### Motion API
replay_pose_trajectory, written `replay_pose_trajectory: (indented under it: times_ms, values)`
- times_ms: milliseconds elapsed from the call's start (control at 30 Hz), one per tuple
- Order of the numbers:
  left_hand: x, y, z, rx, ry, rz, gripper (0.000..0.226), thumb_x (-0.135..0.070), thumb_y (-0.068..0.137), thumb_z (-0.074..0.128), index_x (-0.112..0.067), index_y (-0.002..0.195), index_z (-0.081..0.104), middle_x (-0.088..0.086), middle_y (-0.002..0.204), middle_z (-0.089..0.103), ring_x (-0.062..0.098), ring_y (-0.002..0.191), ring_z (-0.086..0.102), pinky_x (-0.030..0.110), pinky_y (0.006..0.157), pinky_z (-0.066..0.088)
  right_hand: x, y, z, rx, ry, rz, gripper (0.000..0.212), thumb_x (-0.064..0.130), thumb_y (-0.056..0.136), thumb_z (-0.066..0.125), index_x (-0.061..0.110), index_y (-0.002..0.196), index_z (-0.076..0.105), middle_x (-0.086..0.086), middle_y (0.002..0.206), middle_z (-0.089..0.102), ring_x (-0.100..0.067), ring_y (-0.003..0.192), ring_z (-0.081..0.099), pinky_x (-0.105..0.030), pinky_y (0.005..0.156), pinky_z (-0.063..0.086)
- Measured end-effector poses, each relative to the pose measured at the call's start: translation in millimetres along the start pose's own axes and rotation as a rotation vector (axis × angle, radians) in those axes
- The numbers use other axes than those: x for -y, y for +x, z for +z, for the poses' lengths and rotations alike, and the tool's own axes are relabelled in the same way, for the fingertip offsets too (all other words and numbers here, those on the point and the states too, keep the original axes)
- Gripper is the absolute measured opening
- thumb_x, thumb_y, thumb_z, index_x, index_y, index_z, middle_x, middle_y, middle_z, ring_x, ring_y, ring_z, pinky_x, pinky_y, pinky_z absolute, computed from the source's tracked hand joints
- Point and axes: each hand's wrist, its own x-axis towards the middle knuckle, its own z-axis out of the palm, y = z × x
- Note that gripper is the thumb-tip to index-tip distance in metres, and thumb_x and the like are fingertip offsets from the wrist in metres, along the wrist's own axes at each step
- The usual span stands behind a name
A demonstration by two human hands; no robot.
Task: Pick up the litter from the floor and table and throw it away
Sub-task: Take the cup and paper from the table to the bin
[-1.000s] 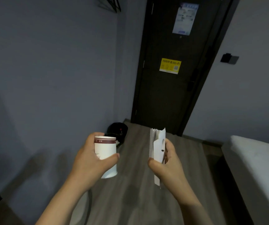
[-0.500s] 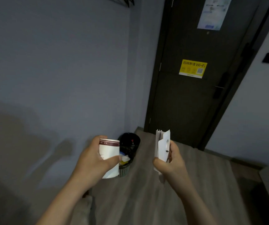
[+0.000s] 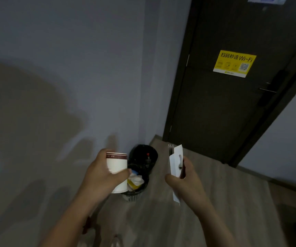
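Gripping a cup point(image 3: 117, 168) in the left hand point(image 3: 102, 177) and pinching a white card point(image 3: 175, 163) in the right hand point(image 3: 184, 182), both near the bin point(image 3: 141, 157) on the floor point(image 3: 215, 193). Apparently done gathering these; yet to drop either into the part-filled bin.

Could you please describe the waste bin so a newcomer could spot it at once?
Find the dark door with the yellow Wi-Fi sticker. Left of its frame, in the corner where grey wall meets wooden floor, stands the bin. It is the only small round basket, lined with a black bag and holding litter.
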Motion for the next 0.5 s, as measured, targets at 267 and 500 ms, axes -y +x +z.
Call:
replay_pose_trajectory:
  times_ms: [267, 500]
  values:
    - [62.0, 158.6, 31.3, 0.057, -0.032, -0.149, 0.056, -0.035, 0.072, 0.079, -0.029, 0.113, 0.042, -0.013, 0.09, 0.056, 0.001, 0.076, 0.055, 0.017, 0.055, 0.039, -27.2, 156.8, 40.7, 0.033, -0.096, 0.208, 0.049, 0.025, 0.08, 0.07, 0.035, 0.11, 0.032, 0.009, 0.102, 0.052, -0.018, 0.092, 0.062, -0.027, 0.068, 0.053]
    - [128.7, 267.5, 63.7, 0.182, 0.005, -0.314, 0.063, -0.035, 0.071, 0.081, -0.028, 0.115, 0.036, -0.012, 0.095, 0.051, 0.0, 0.081, 0.051, 0.02, 0.059, 0.041, -67.8, 263.8, 73.1, 0.055, -0.159, 0.348, 0.05, 0.023, 0.076, 0.073, 0.028, 0.114, 0.04, 0.004, 0.102, 0.056, -0.013, 0.088, 0.06, -0.022, 0.064, 0.05]
